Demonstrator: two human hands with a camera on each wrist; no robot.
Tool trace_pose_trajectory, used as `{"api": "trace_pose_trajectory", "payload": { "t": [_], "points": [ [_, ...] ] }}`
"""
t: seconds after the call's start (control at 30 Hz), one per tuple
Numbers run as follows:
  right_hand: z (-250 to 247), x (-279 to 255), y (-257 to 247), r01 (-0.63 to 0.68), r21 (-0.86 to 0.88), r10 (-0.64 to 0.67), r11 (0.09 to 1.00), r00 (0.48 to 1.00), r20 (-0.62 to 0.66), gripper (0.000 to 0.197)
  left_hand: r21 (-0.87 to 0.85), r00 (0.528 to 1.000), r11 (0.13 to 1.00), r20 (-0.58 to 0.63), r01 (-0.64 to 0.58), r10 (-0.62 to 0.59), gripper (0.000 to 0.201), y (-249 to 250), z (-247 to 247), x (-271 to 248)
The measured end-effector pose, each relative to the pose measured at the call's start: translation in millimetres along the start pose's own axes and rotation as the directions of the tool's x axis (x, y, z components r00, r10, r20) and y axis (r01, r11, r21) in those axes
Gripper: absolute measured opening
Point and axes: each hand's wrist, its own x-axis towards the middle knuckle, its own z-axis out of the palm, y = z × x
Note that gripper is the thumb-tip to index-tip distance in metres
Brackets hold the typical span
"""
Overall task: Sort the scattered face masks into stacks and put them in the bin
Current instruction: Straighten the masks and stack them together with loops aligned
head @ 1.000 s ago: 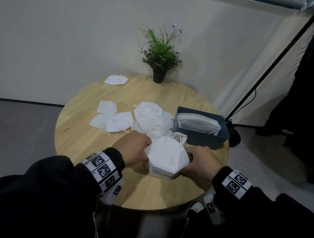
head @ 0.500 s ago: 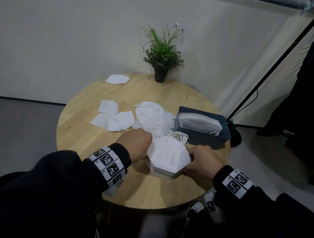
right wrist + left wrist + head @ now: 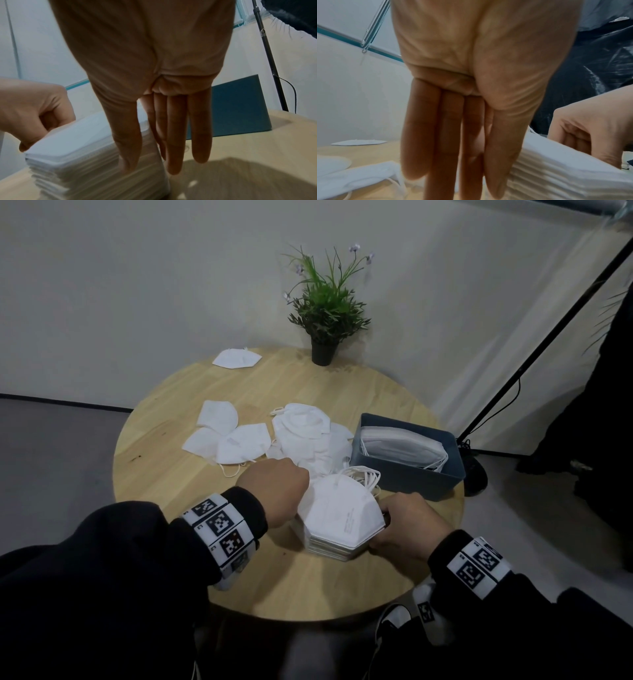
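At a round wooden table (image 3: 164, 474), we are squaring up a stack of white face masks (image 3: 339, 515) between both hands. Our left hand (image 3: 274, 491), fingers (image 3: 433, 135) straight and together, is pressing flat against the stack's left side; our right hand (image 3: 407, 525), fingers (image 3: 178, 128) likewise straight, is bracing its right side. The stack is sitting near the table's front edge, just beside the blue bin (image 3: 411, 484), which is holding more masks. Loose masks (image 3: 239, 440) are lying behind.
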Motion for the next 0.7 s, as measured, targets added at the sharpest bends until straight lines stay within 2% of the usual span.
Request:
{"api": "trace_pose_trajectory", "payload": {
  "t": [0.2,0.5,0.6,0.7],
  "points": [
    [2.3,-0.8,1.9,0.008,0.055,-0.007,0.998,1.0,-0.015,0.01,-0.031,0.999,1.0,0.035,-0.002,0.004,0.037,-1.6,-0.1,0.7],
    [7.0,3.4,-2.6,0.062,-0.136,-0.063,0.989,0.998,0.0,0.008,-0.1,0.994,0.995,0.106,0.029,-0.018,0.036,-7.9,-1.9,4.1],
    [-0.4,4.5,3.1,-0.027,-0.089,0.031,0.996,0.998,0.049,0.02,-0.267,0.986,0.961,0.163,0.065,-0.021,0.011,-31.0,0.0,16.2],
    [-20.2,8.5,10.7,-0.1,-0.18,0.116,0.979,0.99,0.083,0.037,-0.408,0.991,0.906,0.104,0.116,-0.08,0.024,-71.2,7.9,38.6]
  ]
}}
